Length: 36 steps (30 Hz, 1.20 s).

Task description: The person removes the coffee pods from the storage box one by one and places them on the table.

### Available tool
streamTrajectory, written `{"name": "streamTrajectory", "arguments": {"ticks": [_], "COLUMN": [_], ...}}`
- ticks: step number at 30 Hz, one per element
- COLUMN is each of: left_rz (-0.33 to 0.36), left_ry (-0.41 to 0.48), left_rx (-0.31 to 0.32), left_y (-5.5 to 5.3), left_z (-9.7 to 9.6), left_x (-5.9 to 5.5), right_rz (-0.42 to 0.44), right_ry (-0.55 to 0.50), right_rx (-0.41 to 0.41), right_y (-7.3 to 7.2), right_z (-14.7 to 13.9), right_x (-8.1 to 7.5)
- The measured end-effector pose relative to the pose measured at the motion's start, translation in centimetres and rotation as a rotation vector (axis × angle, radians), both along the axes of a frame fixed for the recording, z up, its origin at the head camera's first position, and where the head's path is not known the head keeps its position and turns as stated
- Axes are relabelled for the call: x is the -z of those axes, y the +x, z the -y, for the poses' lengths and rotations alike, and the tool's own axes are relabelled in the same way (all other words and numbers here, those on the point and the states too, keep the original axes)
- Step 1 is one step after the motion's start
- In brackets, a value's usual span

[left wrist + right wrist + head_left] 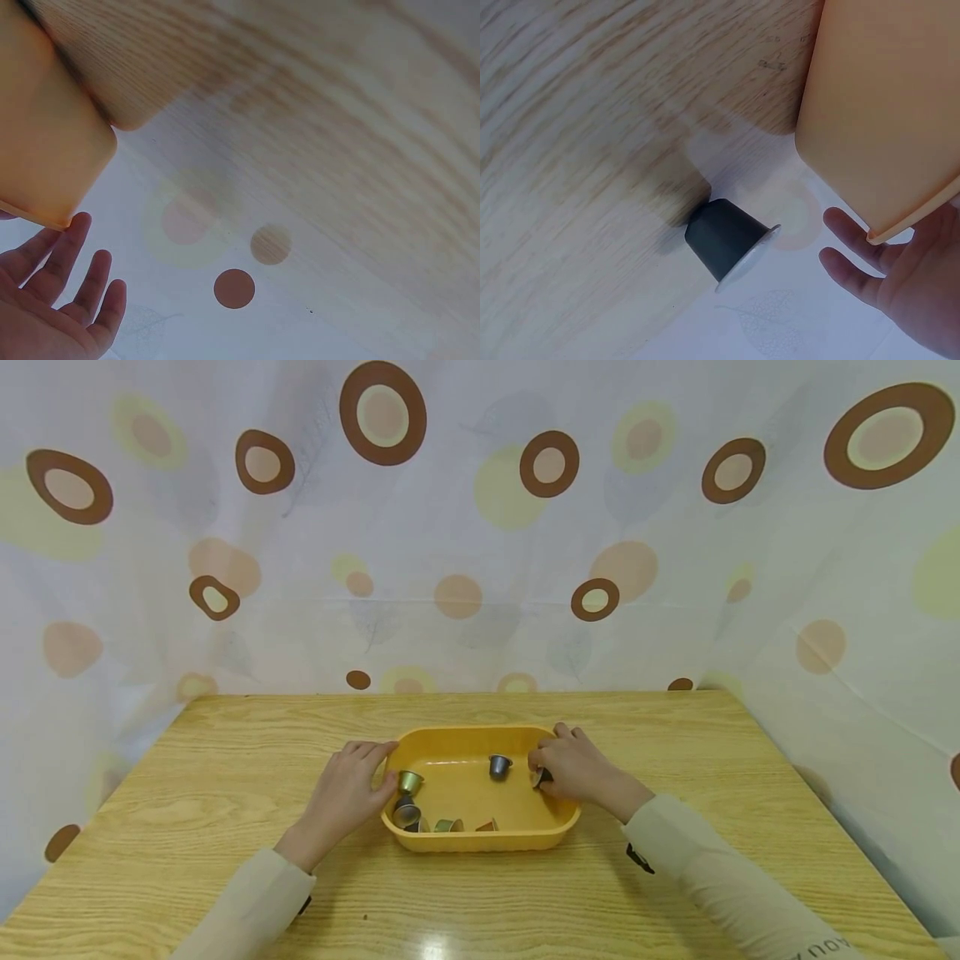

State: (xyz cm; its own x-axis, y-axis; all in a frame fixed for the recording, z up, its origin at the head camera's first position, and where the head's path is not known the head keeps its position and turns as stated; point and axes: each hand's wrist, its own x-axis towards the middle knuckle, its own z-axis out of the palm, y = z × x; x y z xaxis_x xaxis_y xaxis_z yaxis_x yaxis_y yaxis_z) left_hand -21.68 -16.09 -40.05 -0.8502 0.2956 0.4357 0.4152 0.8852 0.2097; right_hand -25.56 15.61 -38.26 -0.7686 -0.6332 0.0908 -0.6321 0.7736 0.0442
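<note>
Head view: soft, even light, fairly bright. White glare on worktop (465,893), below and right of left hand (337,793)! Faint shadow under sleeve (697,852) behind right hand (573,766). Wide-lens stretch on backdrop (795,527) circles, above and right of right hand. Wrist views: dimmer, hazy; grain smeary away from left hand; dark shadow beside capsule (726,238), off right hand's fingertip side.

Head view: high, set back, facing forward and down over counter (480,902) towards patterned cloth (420,527). Wrist views: low, close, tilted. Shared by all: yellow tray (480,842).
</note>
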Motion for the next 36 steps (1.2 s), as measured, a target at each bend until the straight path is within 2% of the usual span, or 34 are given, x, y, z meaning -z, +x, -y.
{"name": "streamTrajectory", "arguments": {"ticks": [12, 21, 30, 36], "left_rz": [0.005, -0.001, 0.005, 0.012], "left_ry": [0.008, 0.001, 0.008, 0.013], "left_rx": [-0.004, -0.003, -0.003, -0.003], "left_y": [-0.13, -0.15, -0.16, -0.08], "left_z": [0.01, 0.01, 0.01, 0.05], "left_x": [0.13, 0.10, 0.05, 0.02], "right_rz": [0.053, 0.057, 0.011, -0.050], "right_ry": [-0.054, -0.089, -0.129, -0.175], "right_rx": [0.022, 0.038, 0.053, 0.033], "right_y": [-0.16, -0.34, -0.29, -0.24], "right_z": [-0.12, -0.36, -0.43, -0.62], "right_x": [0.10, 0.23, 0.13, 0.17]}}
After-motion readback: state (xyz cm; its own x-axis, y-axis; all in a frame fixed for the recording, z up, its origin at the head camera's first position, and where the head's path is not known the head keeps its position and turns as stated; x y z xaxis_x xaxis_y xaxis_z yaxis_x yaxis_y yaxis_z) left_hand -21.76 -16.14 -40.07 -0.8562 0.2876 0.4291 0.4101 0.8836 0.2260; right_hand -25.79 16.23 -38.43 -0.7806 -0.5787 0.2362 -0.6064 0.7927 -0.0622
